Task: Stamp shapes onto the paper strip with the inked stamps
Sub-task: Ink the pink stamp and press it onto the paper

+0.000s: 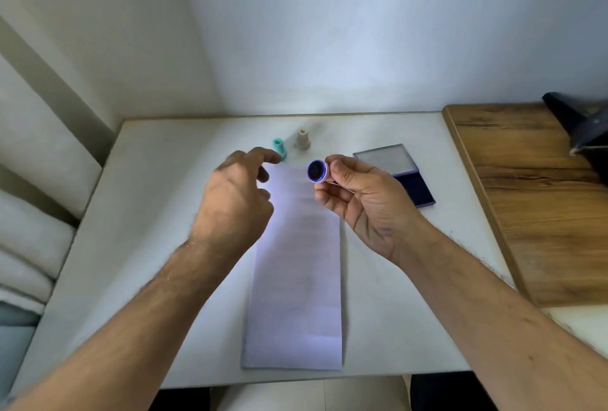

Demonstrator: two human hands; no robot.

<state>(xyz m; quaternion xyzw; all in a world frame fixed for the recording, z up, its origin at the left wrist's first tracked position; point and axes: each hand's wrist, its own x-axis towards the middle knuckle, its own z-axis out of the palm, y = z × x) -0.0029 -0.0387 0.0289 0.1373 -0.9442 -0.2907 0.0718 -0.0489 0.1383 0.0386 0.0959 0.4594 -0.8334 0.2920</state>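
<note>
A long white paper strip (296, 279) lies lengthwise down the middle of the white table (148, 213), bare of marks as far as I can tell. My right hand (362, 200) holds a purple round stamp (316, 171) above the strip's far end, its dark inked face turned towards me. My left hand (237, 193) hovers to the left of it, fingers apart and holding nothing. A teal stamp (279, 147) and a beige stamp (302, 138) stand upright beyond the strip. An open ink pad (413, 185) with a dark blue pad lies to the right.
The ink pad's lid (385, 159) is folded back behind it. A wooden board (526, 200) covers the table's right side, with a dark object (582, 127) at its far right. White walls close off the back and left. A cushioned seat (26, 229) is at the left.
</note>
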